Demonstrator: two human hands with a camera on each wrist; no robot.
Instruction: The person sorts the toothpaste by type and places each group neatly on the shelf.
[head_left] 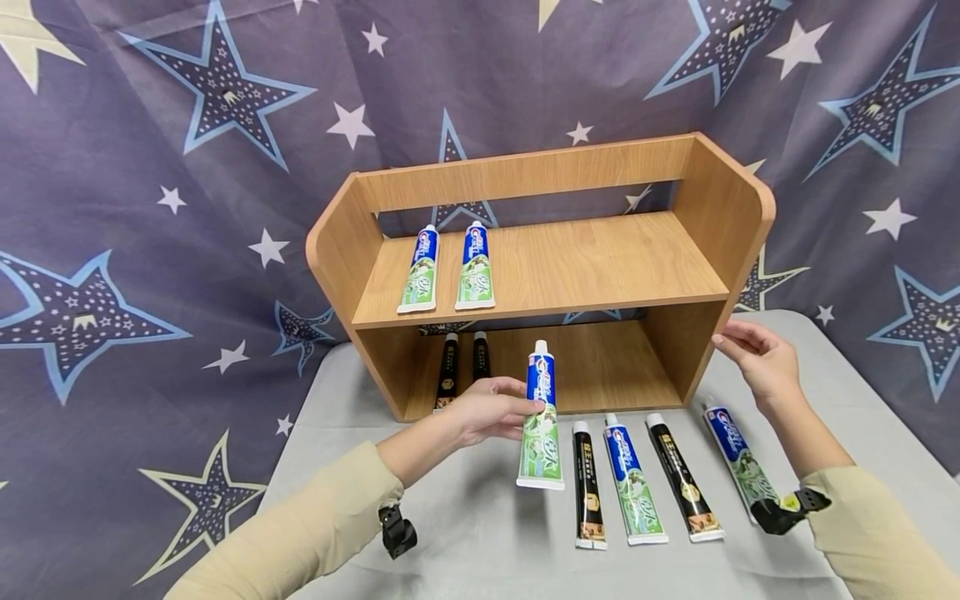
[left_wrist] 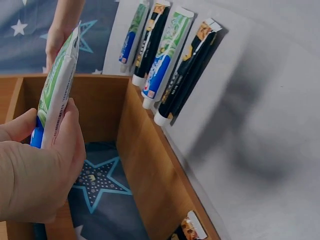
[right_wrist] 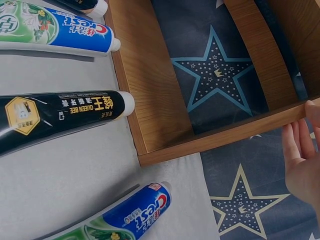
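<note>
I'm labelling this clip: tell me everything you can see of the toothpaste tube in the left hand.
The toothpaste tube looks plastic: blue near its white cap, green below with white characters, ending in a flat white edge; its back is pale with small print. In the head view it is held cap uppermost, above the grey table, before the wooden shelf. The left hand pinches it, thumb on the printed front, fingers behind.

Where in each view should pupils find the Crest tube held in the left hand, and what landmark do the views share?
Head: the tube, lower half, just right of centre.
Left wrist: the tube, upper left.
Right wrist: not in this picture.
Shared landmark: the wooden shelf.
</note>
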